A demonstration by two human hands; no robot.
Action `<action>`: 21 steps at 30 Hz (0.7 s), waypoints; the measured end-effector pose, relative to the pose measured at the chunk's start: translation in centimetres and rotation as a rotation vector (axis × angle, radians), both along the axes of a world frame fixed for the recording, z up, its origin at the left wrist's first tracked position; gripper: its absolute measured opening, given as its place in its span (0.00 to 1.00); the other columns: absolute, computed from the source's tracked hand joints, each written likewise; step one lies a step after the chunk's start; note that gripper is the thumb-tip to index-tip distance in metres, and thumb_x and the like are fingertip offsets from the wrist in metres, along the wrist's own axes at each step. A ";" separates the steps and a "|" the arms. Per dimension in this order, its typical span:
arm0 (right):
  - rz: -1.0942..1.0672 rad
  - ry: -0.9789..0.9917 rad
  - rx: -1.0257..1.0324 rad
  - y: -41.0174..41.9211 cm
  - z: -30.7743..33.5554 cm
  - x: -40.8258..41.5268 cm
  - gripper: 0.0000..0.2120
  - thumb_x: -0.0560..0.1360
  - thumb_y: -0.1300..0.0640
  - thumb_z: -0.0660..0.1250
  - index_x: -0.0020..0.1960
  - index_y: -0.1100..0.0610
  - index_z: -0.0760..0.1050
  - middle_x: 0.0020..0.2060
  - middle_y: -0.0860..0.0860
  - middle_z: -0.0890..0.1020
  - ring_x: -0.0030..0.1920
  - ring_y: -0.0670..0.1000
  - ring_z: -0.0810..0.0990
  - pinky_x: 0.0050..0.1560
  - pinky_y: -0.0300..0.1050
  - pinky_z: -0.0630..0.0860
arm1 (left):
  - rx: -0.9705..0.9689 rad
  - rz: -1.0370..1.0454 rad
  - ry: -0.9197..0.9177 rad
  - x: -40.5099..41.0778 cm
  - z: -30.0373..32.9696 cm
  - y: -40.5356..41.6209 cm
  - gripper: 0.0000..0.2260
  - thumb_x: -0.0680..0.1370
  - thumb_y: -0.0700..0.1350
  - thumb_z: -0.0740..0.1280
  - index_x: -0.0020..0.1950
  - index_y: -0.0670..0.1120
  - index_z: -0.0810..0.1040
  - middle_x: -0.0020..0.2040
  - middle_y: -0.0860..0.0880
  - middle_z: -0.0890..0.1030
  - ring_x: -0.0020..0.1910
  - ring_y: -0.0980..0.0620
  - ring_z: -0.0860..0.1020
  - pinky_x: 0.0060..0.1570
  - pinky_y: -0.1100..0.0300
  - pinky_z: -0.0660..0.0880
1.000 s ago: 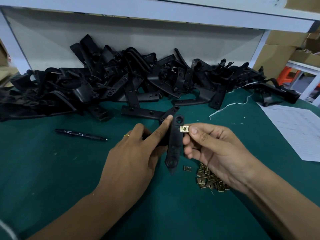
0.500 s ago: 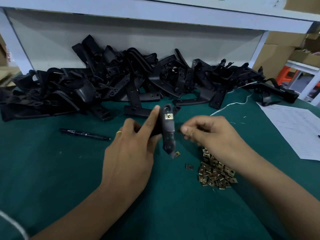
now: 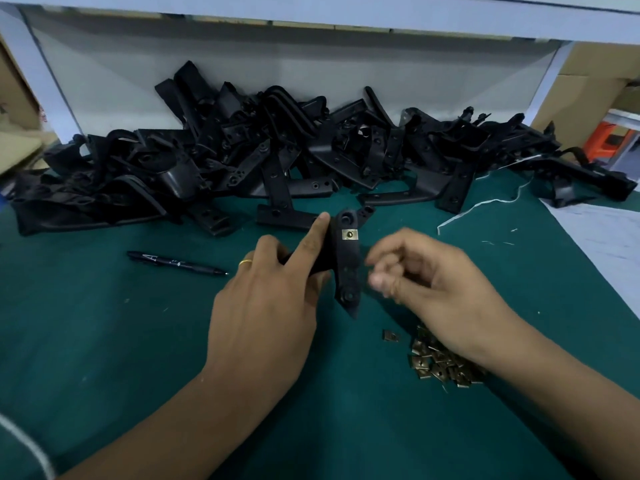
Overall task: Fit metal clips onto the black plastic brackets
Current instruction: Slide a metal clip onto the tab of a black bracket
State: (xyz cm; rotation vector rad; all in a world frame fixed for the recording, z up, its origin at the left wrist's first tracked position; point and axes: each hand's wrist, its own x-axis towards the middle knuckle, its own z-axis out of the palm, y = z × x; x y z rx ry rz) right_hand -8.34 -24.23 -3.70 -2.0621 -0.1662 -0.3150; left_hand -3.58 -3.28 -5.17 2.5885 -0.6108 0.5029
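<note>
Bare green mat (image 3: 104, 341) lay open toward 7 o'clock, hemmed at 12 by the heap of black brackets (image 3: 277, 161). The left hand (image 3: 266, 313) gripped one bracket (image 3: 346, 265) upright, its fitted clip (image 3: 349, 234) near the top. The right hand (image 3: 426, 289), at the bracket's 3 o'clock and just apart, was blurred, fingers curled; whether it held anything I cannot tell. Loose clips (image 3: 440, 365) lay at 5.

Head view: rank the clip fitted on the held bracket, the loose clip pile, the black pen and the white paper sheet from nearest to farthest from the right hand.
From the right hand:
1. Clip fitted on the held bracket, just to its left and up.
2. Loose clip pile, under the wrist; too close to call against 1.
3. White paper sheet, far right.
4. Black pen, far left, beyond the left hand.
</note>
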 end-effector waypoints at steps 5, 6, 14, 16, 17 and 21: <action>0.009 0.010 0.568 0.7 0.6 -0.3 0.10 0.73 0.62 0.74 0.53 0.62 0.82 0.43 0.58 0.85 0.42 0.54 0.86 0.47 0.44 0.83 | -0.008 -0.006 0.002 0.1 0.0 0.0 0.28 0.82 0.58 0.55 0.82 0.65 0.52 0.45 0.54 0.65 0.39 0.52 0.67 0.31 0.56 0.67; 0.018 0.019 0.599 0.9 0.6 -0.3 0.11 0.72 0.63 0.75 0.54 0.63 0.81 0.43 0.59 0.85 0.42 0.55 0.86 0.47 0.44 0.83 | -0.015 -0.008 0.002 0.1 0.0 0.1 0.28 0.82 0.57 0.55 0.82 0.65 0.52 0.45 0.54 0.66 0.39 0.52 0.67 0.31 0.56 0.67; 0.075 0.147 0.658 1.3 1.1 -0.7 0.14 0.68 0.60 0.77 0.54 0.61 0.86 0.45 0.60 0.87 0.45 0.55 0.87 0.48 0.44 0.84 | -0.046 -0.024 -0.004 0.0 0.1 0.1 0.28 0.82 0.56 0.57 0.82 0.65 0.54 0.46 0.54 0.66 0.39 0.51 0.69 0.32 0.54 0.70; 0.070 0.177 0.686 1.5 1.1 -0.7 0.15 0.66 0.60 0.79 0.52 0.61 0.86 0.43 0.60 0.87 0.43 0.57 0.88 0.45 0.46 0.84 | -0.044 -0.030 -0.006 -0.1 0.1 0.2 0.28 0.82 0.55 0.57 0.81 0.65 0.54 0.46 0.54 0.67 0.39 0.51 0.69 0.32 0.54 0.70; 0.067 0.186 0.697 1.5 1.1 -0.7 0.15 0.65 0.60 0.79 0.51 0.61 0.86 0.42 0.60 0.87 0.43 0.57 0.88 0.44 0.47 0.85 | -0.045 -0.034 -0.007 -0.1 0.1 0.2 0.28 0.82 0.54 0.57 0.81 0.65 0.54 0.46 0.53 0.67 0.39 0.51 0.69 0.32 0.53 0.70; 0.081 0.228 0.695 1.3 1.6 -0.7 0.14 0.65 0.61 0.80 0.49 0.62 0.85 0.42 0.63 0.87 0.42 0.58 0.88 0.42 0.47 0.85 | -0.048 -0.051 -0.017 -0.2 0.2 0.1 0.29 0.81 0.52 0.60 0.82 0.64 0.56 0.46 0.53 0.67 0.39 0.50 0.69 0.31 0.53 0.71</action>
